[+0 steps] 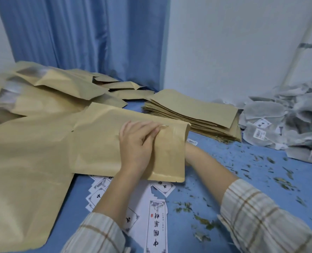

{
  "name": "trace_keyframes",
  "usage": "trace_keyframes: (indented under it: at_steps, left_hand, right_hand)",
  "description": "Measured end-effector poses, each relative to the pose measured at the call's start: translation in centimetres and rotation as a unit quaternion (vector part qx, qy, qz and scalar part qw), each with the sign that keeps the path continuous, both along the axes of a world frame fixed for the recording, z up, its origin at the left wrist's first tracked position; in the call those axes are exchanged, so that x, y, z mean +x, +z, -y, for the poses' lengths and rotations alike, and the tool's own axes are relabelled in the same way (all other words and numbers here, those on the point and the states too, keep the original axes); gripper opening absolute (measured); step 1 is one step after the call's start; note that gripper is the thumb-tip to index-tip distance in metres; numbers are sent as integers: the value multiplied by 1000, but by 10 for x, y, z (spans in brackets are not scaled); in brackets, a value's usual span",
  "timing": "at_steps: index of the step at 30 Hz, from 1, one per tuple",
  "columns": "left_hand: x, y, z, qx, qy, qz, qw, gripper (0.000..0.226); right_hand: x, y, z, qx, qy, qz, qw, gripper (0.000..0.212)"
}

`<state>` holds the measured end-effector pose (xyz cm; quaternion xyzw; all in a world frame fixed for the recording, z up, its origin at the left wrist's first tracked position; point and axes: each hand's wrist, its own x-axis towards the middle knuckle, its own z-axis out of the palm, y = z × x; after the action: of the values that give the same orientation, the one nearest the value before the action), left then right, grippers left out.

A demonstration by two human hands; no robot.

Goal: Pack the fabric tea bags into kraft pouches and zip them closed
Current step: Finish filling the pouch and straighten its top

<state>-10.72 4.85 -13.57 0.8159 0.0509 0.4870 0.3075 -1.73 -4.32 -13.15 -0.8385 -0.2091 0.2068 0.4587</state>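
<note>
Left grip (137,143) lies on top of a kraft pouch (115,143), fingers curled over its open right-hand end, pinching the paper near the zip strip. Right grip is tucked out of sight beneath that same end, only the forearm (211,170) in its checked sleeve showing, so I cannot tell how those fingers sit. That pouch lies on the blue worktop (242,179), overlapping more pouches (24,161) spread out to the left. Behind it, a flat stack of empty pouches (197,114) sits just right of centre. Far right, a grey heap of fabric tea bags (288,121) is piled against the wall, well apart from the held pouch. White printed labels (157,227) lie under the wrists, and loose tea leaves (279,179) are scattered across the right side.
</note>
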Motion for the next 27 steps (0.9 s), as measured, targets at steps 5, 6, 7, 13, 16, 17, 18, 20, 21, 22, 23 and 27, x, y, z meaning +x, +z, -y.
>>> trace_keyframes:
  at_steps: [5, 6, 7, 13, 16, 17, 18, 20, 21, 22, 23, 27]
  left_hand:
    - [3, -8, -3, 39, 24, -20, 999, 16]
    - [3, -9, -4, 42, 31, -21, 998, 16]
    - [3, -9, -5, 44, 38, -21, 998, 16]
    - [5, -11, -10, 50, 54, -37, 997, 14]
    - [5, -12, -10, 52, 59, -32, 996, 13]
    - [5, -12, -11, 52, 60, -31, 996, 13]
    - [5, -12, -11, 53, 60, -32, 996, 13]
    - [5, -12, -10, 56, 61, -35, 996, 14]
    - [6, -12, -10, 57, 63, -36, 996, 14]
    - [6, -13, -9, 58, 64, -37, 996, 14]
    - [6, -13, -9, 59, 66, -38, 995, 14]
    - [5, -13, -10, 58, 65, -32, 996, 14]
  right_hand:
    - [7, -1, 31, 85, -60, 143, 984, 18]
    - [9, -4, 41, 128, -95, 176, 971, 21]
    - [10, -6, 50, 136, -134, 192, 963, 25]
    - [32, -38, 75, -243, -10, 283, 928, 56]
    - [36, -47, 69, -274, 26, 294, 915, 71]
    - [37, -48, 68, -265, 27, 303, 915, 69]
    - [38, -50, 68, -244, 20, 313, 918, 65]
    - [36, -50, 68, -186, -11, 327, 927, 55]
    - [34, -49, 68, -162, -26, 335, 928, 50]
    - [33, -47, 67, -148, -36, 348, 925, 46]
    - [31, -45, 66, -151, -40, 363, 919, 42]
    - [28, -42, 67, -152, -66, 403, 900, 22]
